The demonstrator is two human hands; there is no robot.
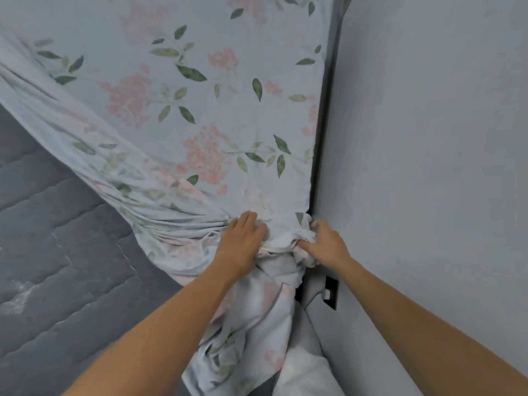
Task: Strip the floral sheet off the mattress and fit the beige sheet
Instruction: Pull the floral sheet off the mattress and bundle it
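Bare forearms reached in from below — mattress (57,224) exposed at left. Left hand (243,241) pressed flat, fingers straight, on floral sheet (200,110); right hand (325,244), nearer the wall (428,167), gripped the bunched corner — sheet stretched away up-left.

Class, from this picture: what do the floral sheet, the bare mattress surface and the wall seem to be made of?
Floral sheet: thin woven cloth, probably cotton, matte; it bunches into soft folds.
Mattress: grey quilted fabric, with stitched wavy lines and padding puffed between them.
Wall: seemingly painted plaster, flat, pale and matte.
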